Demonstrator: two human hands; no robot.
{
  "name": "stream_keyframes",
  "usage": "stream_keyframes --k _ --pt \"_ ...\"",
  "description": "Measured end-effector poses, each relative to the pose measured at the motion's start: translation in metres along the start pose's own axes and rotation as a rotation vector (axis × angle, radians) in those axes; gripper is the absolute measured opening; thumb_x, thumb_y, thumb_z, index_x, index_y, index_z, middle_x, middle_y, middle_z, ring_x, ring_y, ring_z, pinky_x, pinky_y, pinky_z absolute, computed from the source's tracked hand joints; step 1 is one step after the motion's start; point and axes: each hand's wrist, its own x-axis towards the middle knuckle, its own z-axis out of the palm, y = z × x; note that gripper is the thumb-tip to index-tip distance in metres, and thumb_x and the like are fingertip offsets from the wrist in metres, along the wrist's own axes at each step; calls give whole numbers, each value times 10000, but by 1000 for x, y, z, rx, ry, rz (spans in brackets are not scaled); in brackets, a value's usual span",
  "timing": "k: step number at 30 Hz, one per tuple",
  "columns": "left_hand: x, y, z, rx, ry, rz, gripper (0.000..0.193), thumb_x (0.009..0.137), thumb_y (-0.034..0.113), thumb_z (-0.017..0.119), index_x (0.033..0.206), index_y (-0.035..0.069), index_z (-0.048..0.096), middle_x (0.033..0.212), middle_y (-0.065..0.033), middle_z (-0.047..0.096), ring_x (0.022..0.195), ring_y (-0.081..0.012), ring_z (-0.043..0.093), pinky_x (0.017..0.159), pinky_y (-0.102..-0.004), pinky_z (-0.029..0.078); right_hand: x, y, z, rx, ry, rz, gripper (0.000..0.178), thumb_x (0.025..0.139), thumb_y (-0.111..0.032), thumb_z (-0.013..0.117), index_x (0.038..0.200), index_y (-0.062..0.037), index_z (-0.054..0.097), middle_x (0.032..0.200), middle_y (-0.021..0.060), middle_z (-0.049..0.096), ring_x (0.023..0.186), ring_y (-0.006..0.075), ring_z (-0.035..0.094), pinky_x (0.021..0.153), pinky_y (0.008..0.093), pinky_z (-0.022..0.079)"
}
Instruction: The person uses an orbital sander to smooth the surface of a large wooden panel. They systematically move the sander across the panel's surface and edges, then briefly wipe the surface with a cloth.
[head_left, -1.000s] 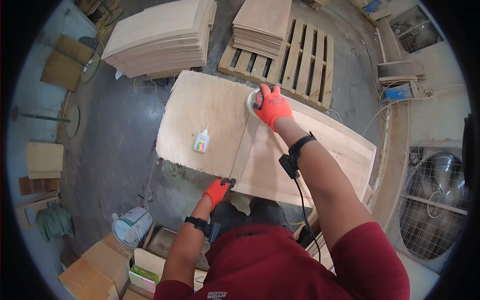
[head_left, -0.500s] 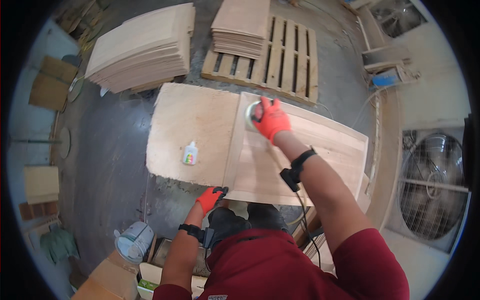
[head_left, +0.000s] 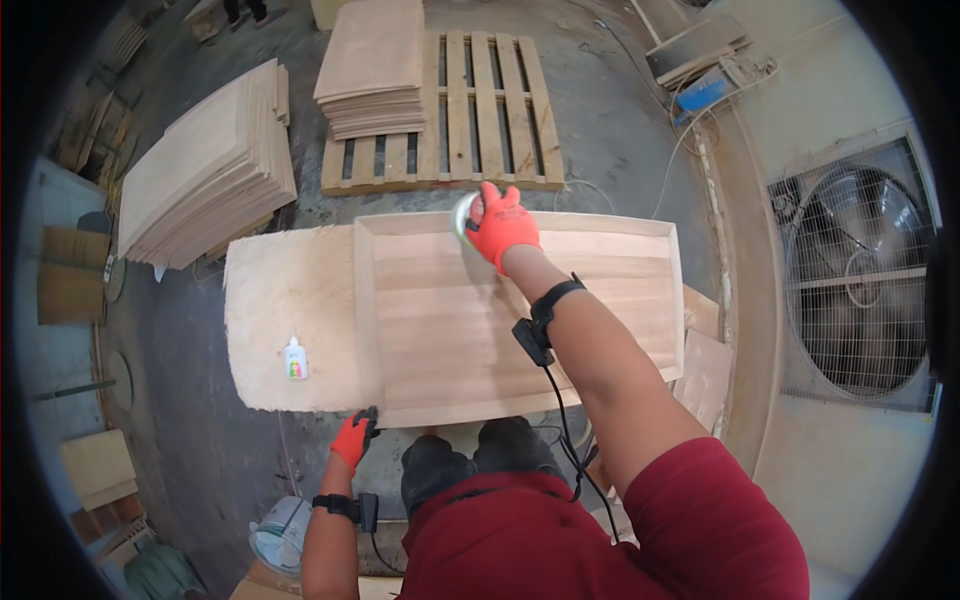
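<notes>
A pale wooden panel (head_left: pixel 425 320) with a raised frame border lies across a rough-edged board (head_left: pixel 262 310). My right hand (head_left: pixel 505 232), in a red glove with dark fingertips, is closed over a round hand sander (head_left: pixel 464 217) at the panel's far border, left of its middle. The sander's underside is hidden. Down at the panel's near left corner, my left hand (head_left: pixel 353 438), gloved the same way, grips the edge with its fingers. On the bare part of the board stands or lies a small white glue bottle (head_left: pixel 296 360); which one I cannot tell.
Beyond the panel, a slatted pallet (head_left: pixel 500 110) carries a stack of panels (head_left: pixel 372 70). Another tall stack (head_left: pixel 205 160) sits to the left. A large caged fan (head_left: pixel 860 280) is at the right wall. A bucket (head_left: pixel 282 535) stands near my left arm; a cable (head_left: pixel 570 440) hangs from my right forearm strap.
The view has turned, so the surroundings sit differently. My right hand and the sander have moved rightward along the far border from the far left corner. My left hand stays at the near left corner.
</notes>
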Motion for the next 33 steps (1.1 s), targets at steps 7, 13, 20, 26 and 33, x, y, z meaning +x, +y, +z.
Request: stream_keyframes --k 7,13,20,26,33 --pt "-8 16 27 -59 315 -159 503 1059 392 514 1364 0 589 1248 -150 669 1015 -268 711 826 -359 580 9 179 -65 26 59 243 677 846 -400 768 1405 -191 447 1393 253 463 1112 446 655 932 498 557" --pt "-13 3 22 -6 398 -233 506 1076 436 464 1423 82 565 1294 -125 656 962 -263 725 751 -366 577 10 330 -96 -10 131 354 598 882 -447 714 1355 -177 466 1368 224 486 1117 432 656 935 492 556" --pt "-16 54 45 130 466 -407 609 1038 616 449 1407 146 562 1277 -86 679 968 -275 719 806 -403 548 -35 406 -115 28 148 452 747 869 -414 735 1493 -183 394 1392 228 482 1147 414 648 969 467 546" --pt "-13 60 33 178 384 -443 731 1002 697 456 1460 130 501 1321 -107 661 1029 -307 717 853 -424 550 -155 431 -94 26 121 501 748 860 -391 751 1490 -178 409 1407 240 471 1158 423 641 973 463 544" --pt "8 67 14 261 124 -346 780 987 684 515 1471 74 486 1302 -125 665 1062 -309 713 871 -441 571 -296 432 -41 14 168 613 831 838 -407 784 1528 -187 376 1498 291 401 1164 438 639 984 475 535"
